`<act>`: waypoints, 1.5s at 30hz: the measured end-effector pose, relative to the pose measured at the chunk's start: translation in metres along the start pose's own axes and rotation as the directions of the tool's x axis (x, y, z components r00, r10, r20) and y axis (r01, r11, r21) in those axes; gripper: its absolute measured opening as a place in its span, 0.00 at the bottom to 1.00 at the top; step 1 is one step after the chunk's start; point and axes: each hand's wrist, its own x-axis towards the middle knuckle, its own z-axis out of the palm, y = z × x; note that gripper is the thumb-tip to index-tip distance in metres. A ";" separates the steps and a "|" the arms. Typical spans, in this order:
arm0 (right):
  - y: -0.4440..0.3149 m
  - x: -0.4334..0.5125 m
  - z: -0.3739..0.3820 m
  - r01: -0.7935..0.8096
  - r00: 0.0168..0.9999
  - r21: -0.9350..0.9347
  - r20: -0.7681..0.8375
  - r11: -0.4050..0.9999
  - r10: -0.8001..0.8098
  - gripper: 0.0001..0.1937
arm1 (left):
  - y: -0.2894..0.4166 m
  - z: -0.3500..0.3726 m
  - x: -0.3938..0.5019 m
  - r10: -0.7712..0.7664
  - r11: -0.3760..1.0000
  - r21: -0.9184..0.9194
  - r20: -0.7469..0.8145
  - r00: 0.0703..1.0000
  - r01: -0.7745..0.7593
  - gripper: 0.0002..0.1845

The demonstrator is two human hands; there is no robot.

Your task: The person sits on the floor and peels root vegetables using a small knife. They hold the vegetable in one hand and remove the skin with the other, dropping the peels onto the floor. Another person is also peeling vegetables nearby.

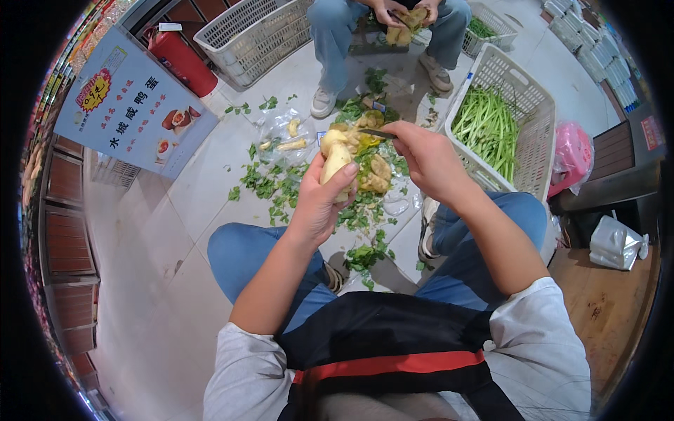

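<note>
My left hand is closed around a pale, knobbly ginger root, held upright above the floor. In my right hand is a small knife, its dark blade pointing left, close to the root's upper right side. Below the hands, more ginger pieces lie on yellow-green plastic among scattered green leaves. To the left, a clear plastic bag on the floor has several pale root pieces on it. Whether the blade touches the root I cannot tell.
Across from me a seated person's hands hold ginger and a dark tool. A white plastic crate of green stalks stands at right, beside a pink stool. At left are a printed sign, a red cylinder and another crate.
</note>
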 end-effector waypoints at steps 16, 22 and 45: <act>-0.011 -0.007 0.017 0.144 0.988 -0.230 -0.018 0.963 -0.152 0.06 | 0.000 0.011 -0.007 -0.029 0.997 0.069 -0.004 1.000 0.029 0.27; -0.018 -0.009 0.023 -0.019 0.998 0.028 0.059 0.999 0.017 0.03 | 0.003 0.012 -0.007 0.046 0.991 0.126 0.006 0.999 -0.047 0.29; -0.011 0.001 -0.009 -0.165 0.984 0.393 0.125 0.905 0.125 0.10 | 0.011 0.007 -0.007 -0.084 0.995 -0.046 0.067 0.994 0.087 0.36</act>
